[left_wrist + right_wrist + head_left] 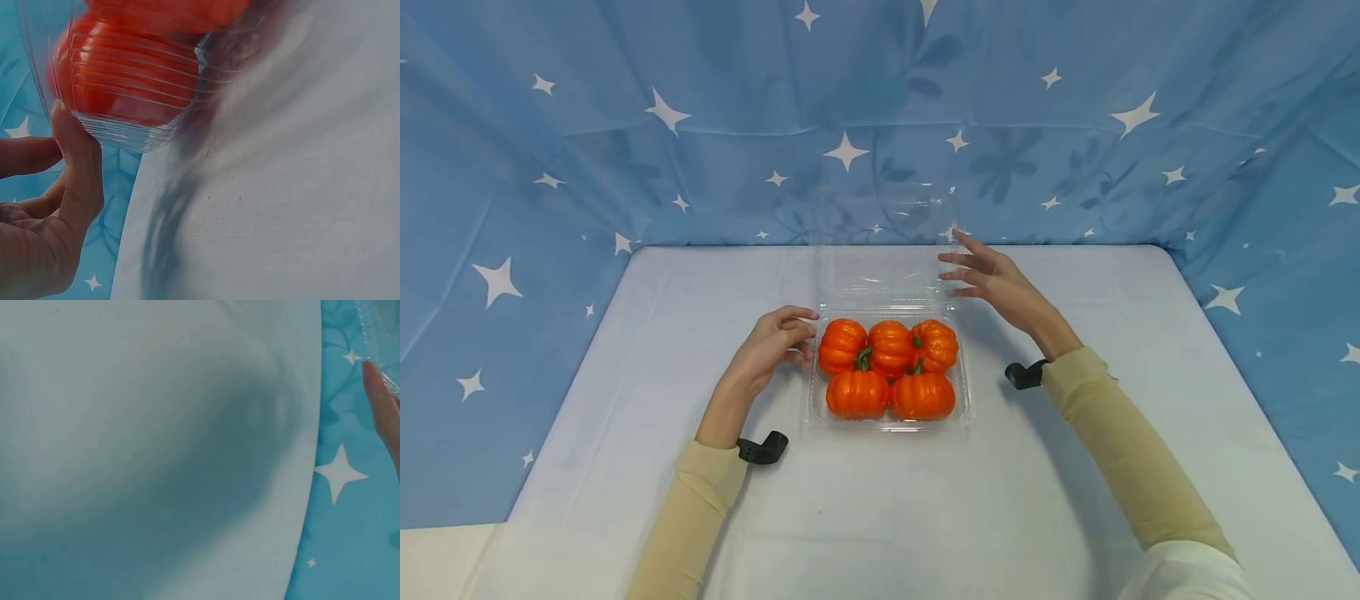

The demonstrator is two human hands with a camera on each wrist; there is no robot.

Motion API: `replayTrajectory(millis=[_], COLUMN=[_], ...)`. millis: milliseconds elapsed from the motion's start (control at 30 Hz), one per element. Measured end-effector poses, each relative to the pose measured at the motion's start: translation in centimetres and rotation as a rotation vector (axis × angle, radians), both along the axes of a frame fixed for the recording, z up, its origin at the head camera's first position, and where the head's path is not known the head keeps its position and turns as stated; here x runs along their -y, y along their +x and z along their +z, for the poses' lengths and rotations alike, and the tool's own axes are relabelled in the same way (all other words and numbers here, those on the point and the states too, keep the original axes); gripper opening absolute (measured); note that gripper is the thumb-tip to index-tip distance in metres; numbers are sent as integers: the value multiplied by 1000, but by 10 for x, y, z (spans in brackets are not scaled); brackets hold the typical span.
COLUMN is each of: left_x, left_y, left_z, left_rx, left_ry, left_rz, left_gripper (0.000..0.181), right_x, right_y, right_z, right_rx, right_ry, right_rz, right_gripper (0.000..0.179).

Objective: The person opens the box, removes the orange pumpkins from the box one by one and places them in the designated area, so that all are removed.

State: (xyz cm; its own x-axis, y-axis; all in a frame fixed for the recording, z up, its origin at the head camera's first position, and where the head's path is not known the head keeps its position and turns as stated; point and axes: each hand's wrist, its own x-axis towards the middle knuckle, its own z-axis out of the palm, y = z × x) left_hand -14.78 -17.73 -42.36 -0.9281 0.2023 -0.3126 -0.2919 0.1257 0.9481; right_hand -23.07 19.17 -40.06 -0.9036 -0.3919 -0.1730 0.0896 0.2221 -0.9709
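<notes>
Blue curtain (722,83) printed with white stars and darker leaf shapes is hung behind and at both sides of a white-covered table (880,517). Near the table's middle, a clear plastic container (966,375) is set down, with five orange pumpkins (891,350) packed inside: three in the far row, two in the near row. Green stems are seen between the rows. Clear lid (880,271) is raised at the container's far side, and curtain and tabletop are seen through it.

Left hand (771,342) is placed at the container's left side, fingers bent loosely; in the left wrist view one fingertip is rested against the clear edge, beside the ribbed wall. Grip is relaxed, nothing clasped. Right hand (996,283) is held up at the lid's right side, fingers spread; grip is released. In the right wrist view only part of that hand is caught, a finger seen by the lid's edge; contact cannot be told for certain.

Tan sleeves (1135,450) are worn on both forearms, and a black device (763,448) is strapped at each wrist. Soft arm shadows are cast on the tabletop.
</notes>
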Motion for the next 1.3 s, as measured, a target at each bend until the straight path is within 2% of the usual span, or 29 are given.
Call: replayTrajectory(millis=[233, 400, 1133, 1300], left_x=[1, 1, 3, 4], left_y=[0, -1, 1, 2], left_z=[0, 1, 3, 4], left_rx=[-3, -8, 21, 30], left_ry=[-1, -7, -44, -42], left_rz=[-11, -21, -56, -62], left_gripper=[39, 40, 36, 37], right_x=[1, 1, 0, 2], right_y=[-4, -6, -6, -4], right_z=[-10, -16, -29, -30], right_rx=[29, 87, 225, 212], right_ry=[12, 33, 30, 96], right_rz=[-15, -23, -9, -38], right_gripper=[66, 63, 54, 55])
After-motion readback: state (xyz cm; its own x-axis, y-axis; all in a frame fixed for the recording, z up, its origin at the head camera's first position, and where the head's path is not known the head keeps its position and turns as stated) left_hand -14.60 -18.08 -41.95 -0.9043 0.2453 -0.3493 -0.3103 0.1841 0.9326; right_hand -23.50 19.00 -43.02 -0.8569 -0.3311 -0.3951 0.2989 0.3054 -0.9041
